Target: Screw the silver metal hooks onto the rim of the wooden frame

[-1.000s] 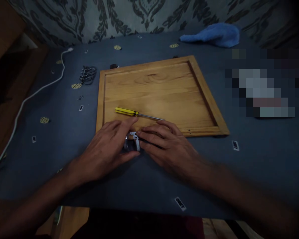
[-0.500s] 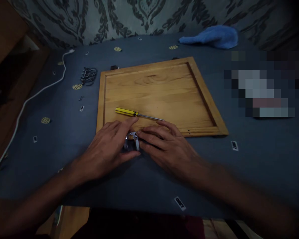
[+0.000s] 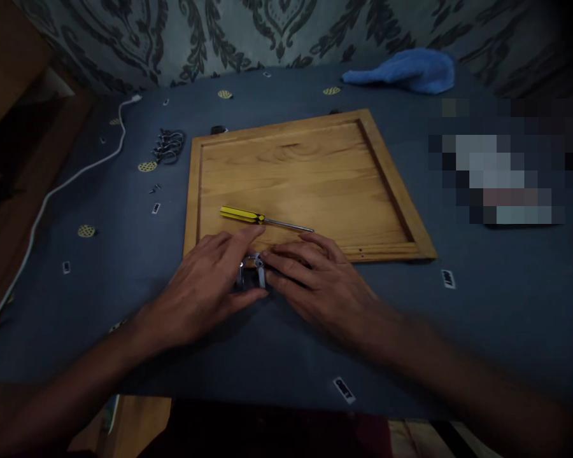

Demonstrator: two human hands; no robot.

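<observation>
A small metal hinge point(image 3: 252, 272) lies against the near edge of a wooden framed panel point(image 3: 305, 172) on a blue-covered table. My left hand point(image 3: 205, 289) rests beside it on the left, thumb and forefinger pinched on the hinge. From the right, my right hand point(image 3: 322, 283) has its fingertips pressed on the same hinge. A yellow-handled screwdriver point(image 3: 262, 219) lies on the panel just beyond my fingers.
A cluster of metal hooks point(image 3: 168, 146) and a few small screws point(image 3: 153, 188) lie left of the panel. A white cable point(image 3: 67, 181) runs along the left side. A blue cloth point(image 3: 403, 70) sits at the back right. A blurred patch covers the right.
</observation>
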